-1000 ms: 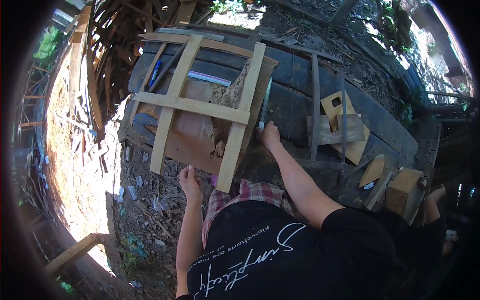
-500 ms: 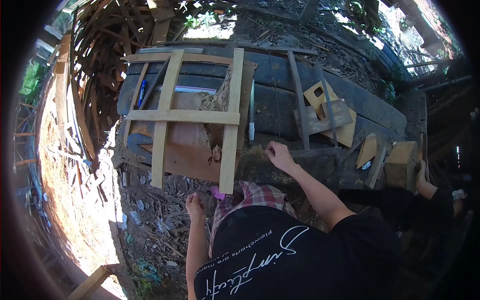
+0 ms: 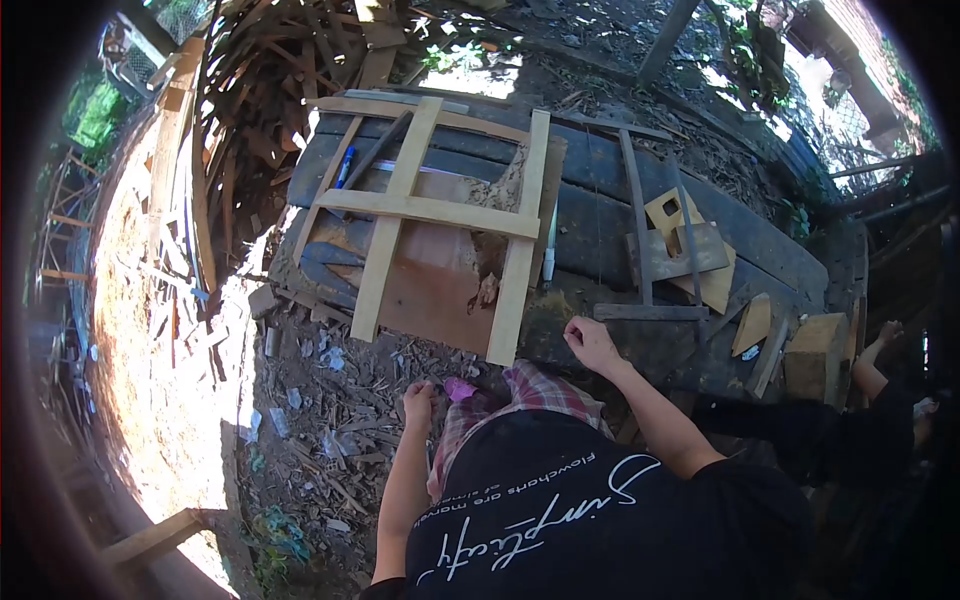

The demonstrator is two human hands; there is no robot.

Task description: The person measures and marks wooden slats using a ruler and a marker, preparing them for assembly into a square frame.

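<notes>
Slatted wooden frame (image 3: 430, 210): lies across a brown board (image 3: 420, 290) on the plank table (image 3: 585, 225), jutting slightly past the board's near edge. Right hand (image 3: 592, 345): loosely closed, seemingly empty, near the table's front edge. Left hand (image 3: 419, 400): closed, contents hidden, beyond that edge. Bare planking between white marker (image 3: 548, 265) and dark-barred frame (image 3: 636, 220).

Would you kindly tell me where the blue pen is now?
In the head view's upper left, the blue pen lies between a narrow pale wooden strip and a dark strip.
</notes>
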